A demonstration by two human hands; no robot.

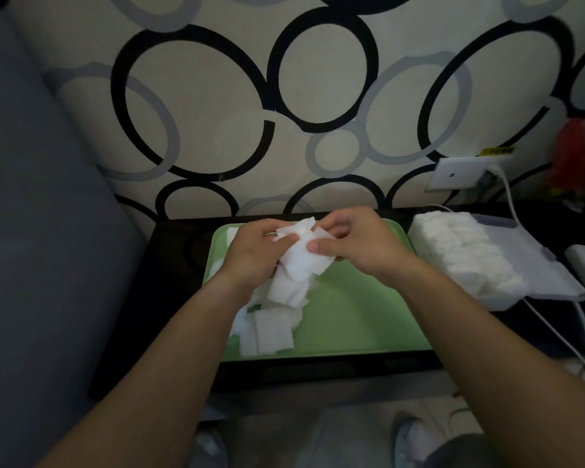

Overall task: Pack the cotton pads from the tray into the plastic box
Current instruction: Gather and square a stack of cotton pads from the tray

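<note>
Both my forearms reached forward over the near edge of the desk, wrists converging above the far half of the green tray. My left hand was curled round a bunch of cotton pads, thumb pressed against it, while my right hand pinched the same bunch from the other side, thumb laid across the top pad and fingers folded behind. The bunch fanned out unevenly, corners sticking up past my knuckles and down toward the tray. Under my left wrist a loose heap of pads lay along the tray's left side, reaching almost to its near rim; the tray's right half showed bare green. The plastic box stood just beside the tray's right rim, open, with a packed row of pads filling its left part. The tray's far rim sat close to the patterned wall, so little space lay behind my hands. White cables ran over the desk near the box.
</note>
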